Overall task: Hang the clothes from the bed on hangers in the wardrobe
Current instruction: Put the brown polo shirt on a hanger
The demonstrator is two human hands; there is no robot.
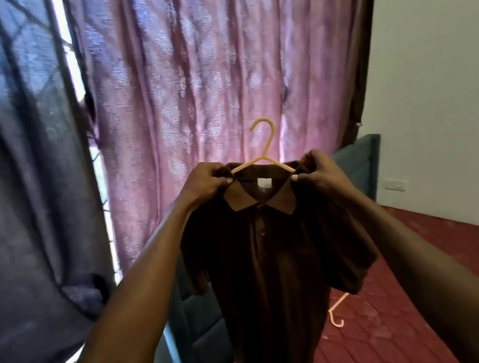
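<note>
A dark brown collared polo shirt [269, 253] is pinched at its shoulders by the closed left hand [206, 182] and right hand [321, 173]. A pale yellow plastic hanger [264, 147] is threaded inside the shirt's collar.

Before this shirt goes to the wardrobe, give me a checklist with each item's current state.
1. Hanger inside brown polo shirt: ok, both arms under the collar.
2. Left hand gripping shoulder: ok.
3. Right hand gripping shoulder: ok.
4. Hook free and upright: ok.
5. Shirt hanging straight: not ok, sleeves bunched.
6. Wardrobe rail reachable: cannot tell, not in view.
</note>
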